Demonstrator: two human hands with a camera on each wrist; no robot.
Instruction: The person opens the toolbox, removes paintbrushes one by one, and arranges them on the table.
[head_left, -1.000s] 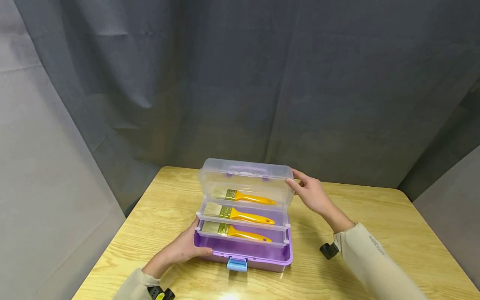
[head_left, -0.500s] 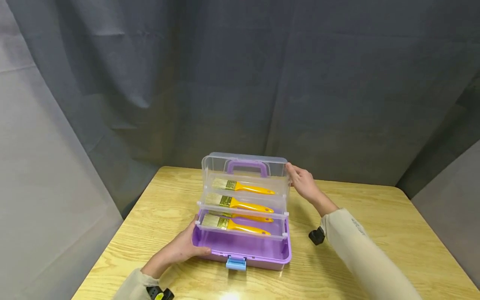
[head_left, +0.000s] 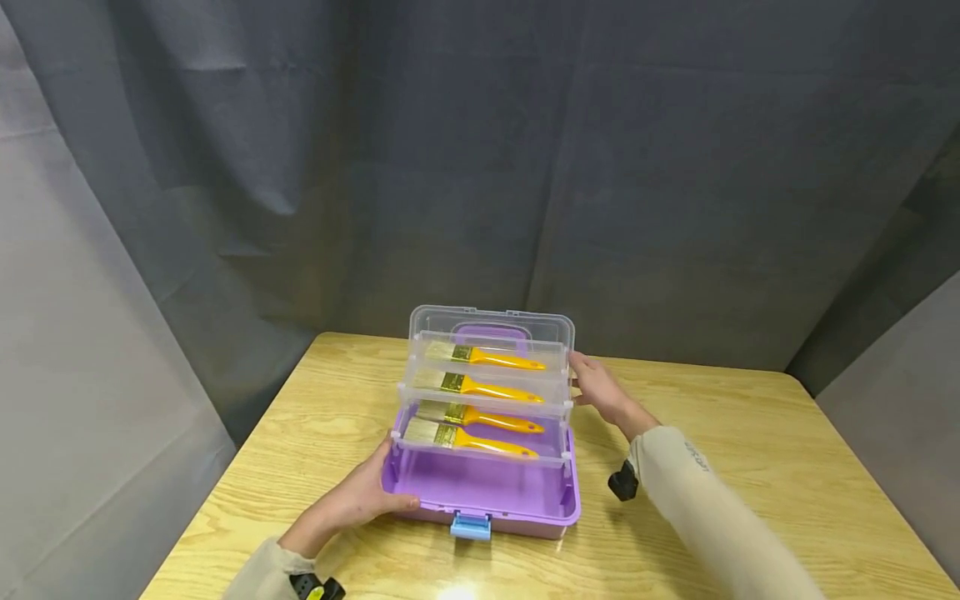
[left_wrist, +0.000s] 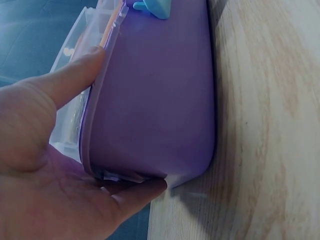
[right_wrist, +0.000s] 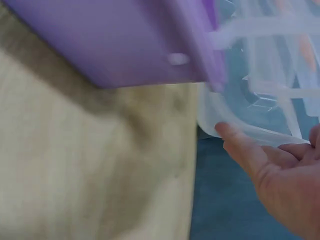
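A purple storage box (head_left: pixel 487 487) with a blue latch (head_left: pixel 471 527) stands on the table, its clear lid (head_left: pixel 551 323) swung back. Clear trays (head_left: pixel 555 454) fan upward in steps, carrying yellow-handled paintbrushes (head_left: pixel 495 447). My left hand (head_left: pixel 363 496) grips the box's left front corner. In the left wrist view its thumb (left_wrist: pixel 82 75) lies over the rim and a finger reaches along the end wall. My right hand (head_left: pixel 600 390) holds the lid's right edge; the right wrist view has its fingers (right_wrist: pixel 245 152) at that edge, some curled against it.
The wooden table (head_left: pixel 720 442) extends on both sides of the box. A dark grey curtain (head_left: pixel 480 167) hangs right behind the table's back edge, close to the lid. Paler cloth (head_left: pixel 82 375) hangs at the left.
The lid has swung further back, the right hand moving back and then down along it. The trays have risen and spread, bringing another paintbrush into view. The left hand keeps its grip.
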